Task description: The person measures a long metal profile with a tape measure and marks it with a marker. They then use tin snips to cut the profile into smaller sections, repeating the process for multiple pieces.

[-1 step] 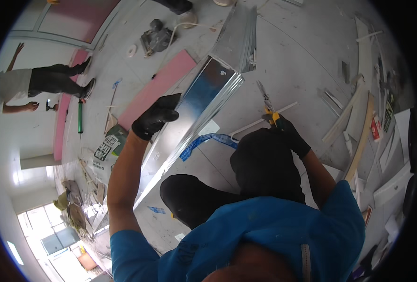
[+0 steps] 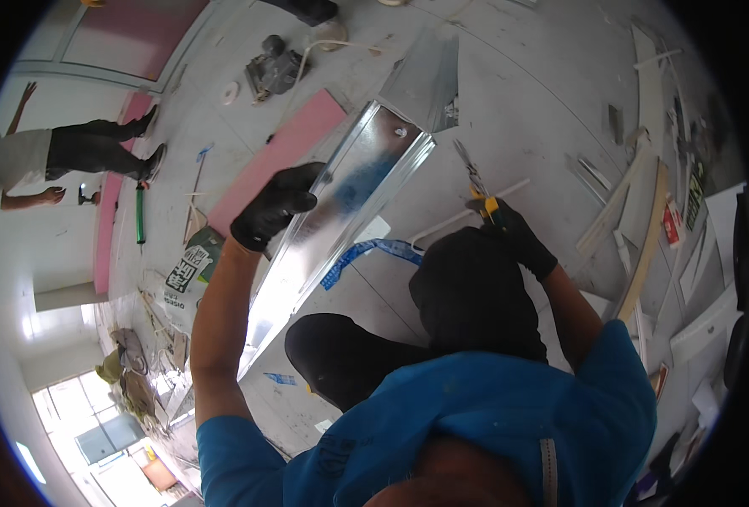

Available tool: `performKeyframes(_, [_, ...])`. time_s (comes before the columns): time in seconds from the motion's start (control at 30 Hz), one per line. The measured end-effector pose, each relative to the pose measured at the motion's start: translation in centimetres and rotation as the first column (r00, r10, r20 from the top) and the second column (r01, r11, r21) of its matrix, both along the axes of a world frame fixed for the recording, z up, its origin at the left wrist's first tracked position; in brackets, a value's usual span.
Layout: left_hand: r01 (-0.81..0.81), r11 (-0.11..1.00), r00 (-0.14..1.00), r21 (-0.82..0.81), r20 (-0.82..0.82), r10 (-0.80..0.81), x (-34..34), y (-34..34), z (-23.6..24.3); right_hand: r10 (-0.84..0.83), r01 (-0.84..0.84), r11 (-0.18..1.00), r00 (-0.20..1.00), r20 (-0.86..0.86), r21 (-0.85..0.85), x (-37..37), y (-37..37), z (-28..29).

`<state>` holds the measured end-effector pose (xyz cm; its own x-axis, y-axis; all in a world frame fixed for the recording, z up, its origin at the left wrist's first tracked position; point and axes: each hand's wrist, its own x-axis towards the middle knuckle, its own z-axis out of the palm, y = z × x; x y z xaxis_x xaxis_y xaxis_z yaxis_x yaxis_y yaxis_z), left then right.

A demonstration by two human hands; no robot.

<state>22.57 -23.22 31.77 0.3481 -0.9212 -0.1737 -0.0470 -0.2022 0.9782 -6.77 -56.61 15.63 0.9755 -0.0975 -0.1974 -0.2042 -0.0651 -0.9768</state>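
Long shiny metal channels (image 2: pixel 340 203) lie nested together on a slant in front of me, stretching from beside my left arm toward the far middle. My left hand (image 2: pixel 275 209), in a black glove, is closed over the left edge of the top channel, thumb on its face. Gloved as well, my right hand (image 2: pixel 518 241) rests by my right knee and grips a pair of snips (image 2: pixel 473 173) with yellow-and-black handles. The metal blades point away from me, apart from the channels. Beyond the channels' end are more metal profiles (image 2: pixel 425 76).
A pink board (image 2: pixel 285 144) lies left of the channels, with a grey power tool (image 2: pixel 275 69) farther off. Blue tape (image 2: pixel 366 252) and a white strip (image 2: pixel 476 215) are on the floor. Offcuts (image 2: pixel 645 194) clutter the right. Another person (image 2: pixel 78 152) stands at left.
The view has shifted slightly. The top channel's face has tilted a little, and its reflections differ. Both hands keep their hold.
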Motion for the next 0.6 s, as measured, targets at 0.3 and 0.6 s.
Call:
performKeyframes(0.3, [-0.186, 0.97, 0.981, 0.158, -0.028, 0.193, -3.8, -4.3, 1.7, 0.173, -0.17, 0.984, 0.984, 0.047, -0.061, -1.4, -2.4, 5.4])
performKeyframes(0.6, [-0.174, 0.95, 0.977, 0.261, 0.163, 0.134, -4.0, -4.6, 0.9, 0.294, -0.301, 0.952, 0.95, -0.102, -0.06, -0.5, -2.4, 10.3])
